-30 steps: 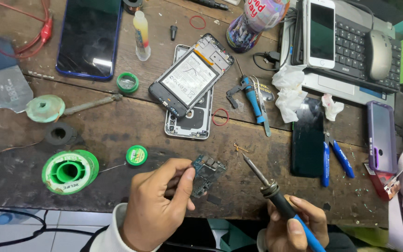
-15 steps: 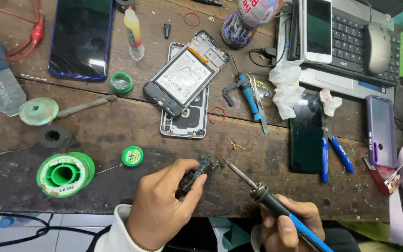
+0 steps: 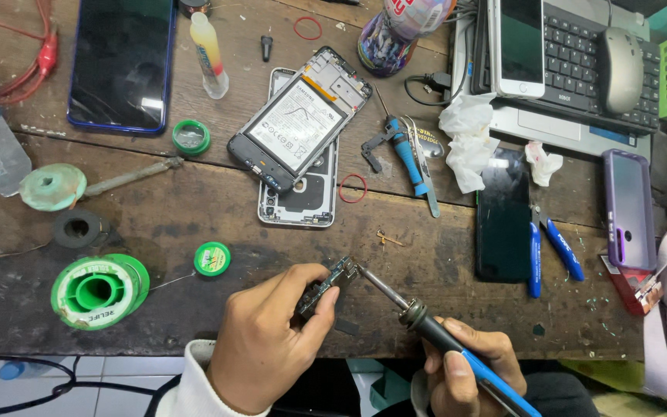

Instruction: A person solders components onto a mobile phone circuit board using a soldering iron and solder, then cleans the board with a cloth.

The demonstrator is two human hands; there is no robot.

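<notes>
Even, fairly bright overhead light, soft short shadows, pale glare on the dark phone screen, sharp focus, slight wide-angle bending at edges

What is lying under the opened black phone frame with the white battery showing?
Under the opened black phone frame lies a silvery phone back shell, its lower end with a camera cutout showing. Its upper part is covered by the frame.

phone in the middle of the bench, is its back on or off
Off: the dismantled grey phone lies with its battery and inner frame exposed, resting tilted across a separate white back cover.
</notes>
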